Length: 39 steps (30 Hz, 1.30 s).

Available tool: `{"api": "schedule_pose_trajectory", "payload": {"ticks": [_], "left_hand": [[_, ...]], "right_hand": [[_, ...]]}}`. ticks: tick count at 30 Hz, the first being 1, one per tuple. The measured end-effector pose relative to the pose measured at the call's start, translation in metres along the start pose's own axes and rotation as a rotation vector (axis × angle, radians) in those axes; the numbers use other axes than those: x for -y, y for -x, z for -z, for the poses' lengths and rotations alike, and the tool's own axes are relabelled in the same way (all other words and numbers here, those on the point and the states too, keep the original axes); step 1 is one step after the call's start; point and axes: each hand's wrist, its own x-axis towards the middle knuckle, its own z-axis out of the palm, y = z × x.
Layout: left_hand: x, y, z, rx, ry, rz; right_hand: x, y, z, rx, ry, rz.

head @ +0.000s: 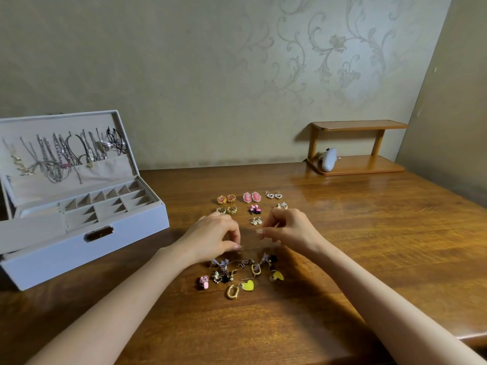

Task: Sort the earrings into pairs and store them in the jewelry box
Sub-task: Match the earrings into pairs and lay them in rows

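Sorted earring pairs lie in rows on the wooden table: gold-pink round studs (pixel 226 199), pink ovals (pixel 251 197), pearl hearts (pixel 273 195), gold hoops (pixel 226 210), pink-black bits (pixel 254 209). An unsorted heap (pixel 241 272) with yellow hearts (pixel 248 285) and gold links lies nearer me. My left hand (pixel 214 235) pinches something small at its fingertips just above the heap; I cannot tell what. My right hand (pixel 288 227) hovers beside it with fingers pinched, its contents not visible. The open grey jewelry box (pixel 79 241) stands at the left.
Necklaces hang inside the box lid (pixel 60 154); its divided compartments (pixel 110 201) face up. A small wooden two-tier shelf (pixel 355 148) with a pale blue object (pixel 328 159) stands at the back right by the wall. The table edge runs along the lower right.
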Motion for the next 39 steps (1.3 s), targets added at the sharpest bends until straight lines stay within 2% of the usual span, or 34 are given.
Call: {"api": "schedule_pose_trajectory", "payload": {"ticks": [5,10,14,19,25,32,39], "left_hand": [[0.004,0.005,0.003,0.049,0.016,0.018],[0.015,0.027,0.015,-0.004,0.166,-0.008],[0.022,0.053,0.025,0.129,0.238,-0.077],[0.02,0.066,0.023,0.265,0.215,-0.056],[0.018,0.063,0.017,0.189,0.159,-0.088],[-0.006,0.033,0.024,-0.03,0.304,-0.089],[-0.038,-0.017,0.008,-0.011,0.367,-0.071]], "right_hand": [[-0.004,0.0,-0.003,0.014,0.001,-0.01],[-0.008,0.004,-0.001,0.027,-0.019,-0.011],[-0.011,0.006,-0.003,0.014,-0.049,-0.018],[-0.011,0.007,-0.003,0.009,-0.081,-0.03],[-0.009,0.008,0.001,-0.011,-0.109,-0.065],[-0.008,0.009,0.021,-0.008,-0.058,-0.149],[-0.014,0.016,0.042,0.046,0.011,-0.235]]}}
